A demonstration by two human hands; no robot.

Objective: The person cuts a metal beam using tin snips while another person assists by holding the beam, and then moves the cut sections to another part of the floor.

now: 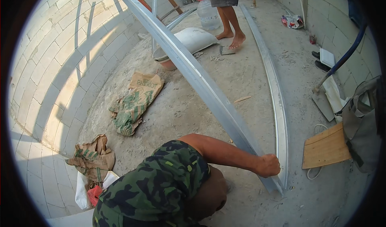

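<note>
While a bending co-worker's fist is closed at the near end of a slanting metal bar, I cannot tell if the fingers grip its edge; the camera wearer's own hands are out of sight. The bar looks stiff, slick and too long for one hand, so two hands apart should hold best. I count two long bars by the fingers, the second bar just to their right, and two paper bags well left.

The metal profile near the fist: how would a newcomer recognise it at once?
Find the camouflage shirt at the bottom. From it an arm reaches to a fist at the lower end of a silvery profile. It slants to the upper left; the similar profile beside it lies along the floor.
</note>
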